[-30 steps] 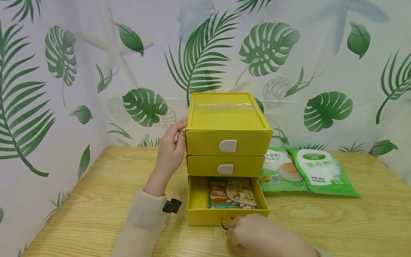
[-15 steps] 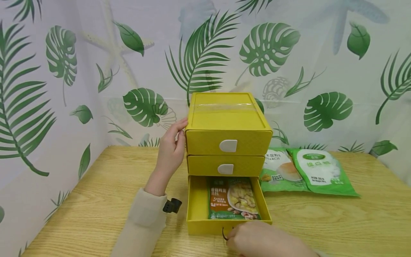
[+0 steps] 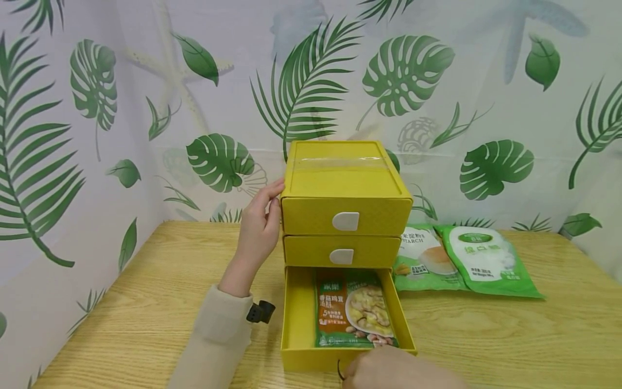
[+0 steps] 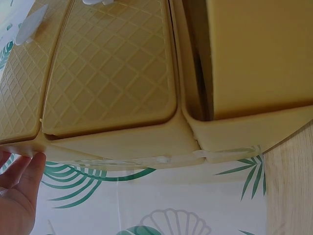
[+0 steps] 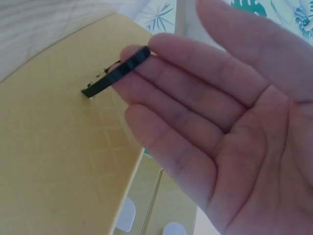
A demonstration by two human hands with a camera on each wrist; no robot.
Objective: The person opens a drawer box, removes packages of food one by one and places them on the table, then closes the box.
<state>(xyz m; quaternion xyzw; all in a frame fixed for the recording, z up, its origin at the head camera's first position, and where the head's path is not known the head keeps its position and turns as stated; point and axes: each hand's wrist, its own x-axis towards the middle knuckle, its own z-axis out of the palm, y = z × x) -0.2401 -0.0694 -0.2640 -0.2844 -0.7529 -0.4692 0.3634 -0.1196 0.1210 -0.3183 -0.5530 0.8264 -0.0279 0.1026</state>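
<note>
A yellow cabinet (image 3: pixel 346 181) with three stacked drawers stands on the table. My left hand (image 3: pixel 259 229) rests against its upper left side, fingers nearly straight; in the left wrist view, fingertips (image 4: pixel 34 166) touch the cabinet's edge. The bottom drawer (image 3: pixel 311 357) is pulled out. My right hand (image 3: pixel 389 370), low in the head view, has its fingertips hooked through the drawer's black loop handle (image 5: pixel 117 71), with the thumb held apart. Inside the drawer lies a flat green and brown food packet (image 3: pixel 356 310) with a picture of a bowl. The two upper drawers, with white tabs, are closed.
Two green and white bags, a starch bag (image 3: pixel 427 259) and another bag (image 3: pixel 488 262), lie right of the cabinet on the wooden table (image 3: pixel 486 335). A leaf-patterned cloth (image 3: pixel 311 81) hangs close behind and at the sides.
My right hand has drawn the bottom drawer farther out toward me, so more of the food packet shows. My left hand has stayed in place on the cabinet.
</note>
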